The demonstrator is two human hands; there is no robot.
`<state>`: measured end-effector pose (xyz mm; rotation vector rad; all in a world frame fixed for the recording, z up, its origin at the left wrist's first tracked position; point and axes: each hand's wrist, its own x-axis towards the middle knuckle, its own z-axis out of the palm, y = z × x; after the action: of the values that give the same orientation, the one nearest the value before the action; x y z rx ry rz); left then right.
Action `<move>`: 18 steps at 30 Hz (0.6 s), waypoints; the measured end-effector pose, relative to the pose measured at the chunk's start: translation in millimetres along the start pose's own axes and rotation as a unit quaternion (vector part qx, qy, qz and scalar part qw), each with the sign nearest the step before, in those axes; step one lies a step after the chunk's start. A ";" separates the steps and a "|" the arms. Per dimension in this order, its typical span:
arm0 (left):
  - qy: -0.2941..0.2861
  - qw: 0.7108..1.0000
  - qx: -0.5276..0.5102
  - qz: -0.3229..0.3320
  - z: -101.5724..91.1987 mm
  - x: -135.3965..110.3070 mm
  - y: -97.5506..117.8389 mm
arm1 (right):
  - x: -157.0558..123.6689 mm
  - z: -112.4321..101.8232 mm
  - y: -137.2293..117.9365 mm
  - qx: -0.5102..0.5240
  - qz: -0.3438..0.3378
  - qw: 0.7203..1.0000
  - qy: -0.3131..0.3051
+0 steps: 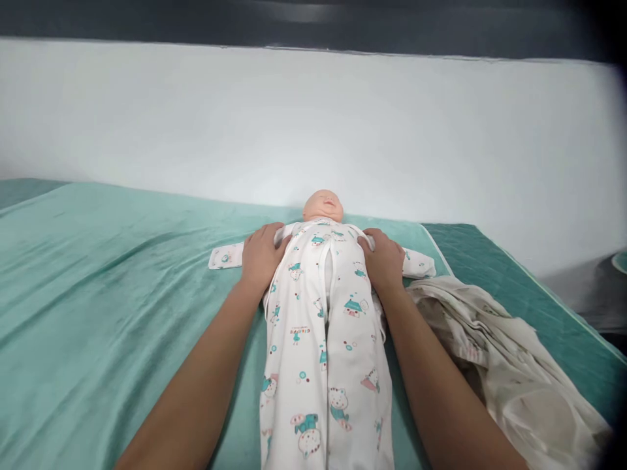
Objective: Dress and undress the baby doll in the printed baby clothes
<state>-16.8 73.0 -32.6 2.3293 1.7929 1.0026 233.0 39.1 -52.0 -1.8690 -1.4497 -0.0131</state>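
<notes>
A baby doll (323, 205) lies on its back on a green bed sheet (98, 281), head toward the wall. It wears a white printed romper (326, 326) with both sleeves spread out sideways. My left hand (262, 256) rests flat against the doll's left side at the chest, fingers stretched toward the shoulder. My right hand (383, 259) lies flat on the other side of the chest in the same way. Both hands press the romper's sides and hold nothing.
A crumpled cream cloth (504, 352) lies on the bed right of the doll, close to my right forearm. A white wall (313, 124) runs behind the bed. The bed's right edge (553, 294) slopes down at the right.
</notes>
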 end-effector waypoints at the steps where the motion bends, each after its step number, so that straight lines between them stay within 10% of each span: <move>1: -0.007 1.000 0.024 0.000 0.3 2.3 0.9 | 3.1 0.4 -0.4 -0.009 0.000 1.000 -0.004; 13: 0.016 0.986 0.126 -0.107 -4.4 11.2 -15.6 | 43.1 -13.4 28.6 -0.071 0.140 0.983 -0.100; 18: -0.006 0.988 0.094 -0.124 -7.9 13.0 -20.5 | 48.7 -12.5 44.7 0.024 0.087 0.990 -0.109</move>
<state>-36.7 88.4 -28.5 2.1263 2.1918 0.8132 292.8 69.2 -46.3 -1.9991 -1.4088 0.3169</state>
